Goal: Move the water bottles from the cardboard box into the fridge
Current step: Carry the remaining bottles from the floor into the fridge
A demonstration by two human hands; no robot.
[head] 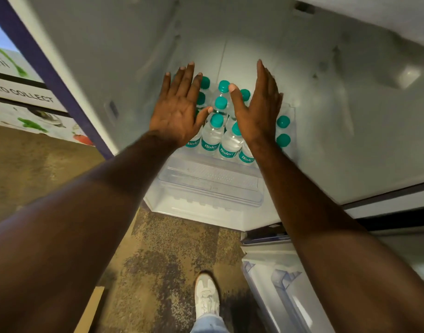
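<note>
Both hands, left hand (pixel 179 111) and right hand (pixel 259 109), flat-fingered and holding nothing over the water bottles (pixel 217 131) at frame centre; best nudge them together gently, keeping them upright on the fridge (pixel 326 116) shelf.

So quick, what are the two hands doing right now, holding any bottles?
Left hand: open, fingers spread, holding nothing, above the water bottles.
Right hand: open, fingers straight, holding nothing.

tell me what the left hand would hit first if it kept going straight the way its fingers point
Probably the fridge's white back wall: the open left hand points over the teal-capped water bottles toward it, though depth is hard to judge.
</note>
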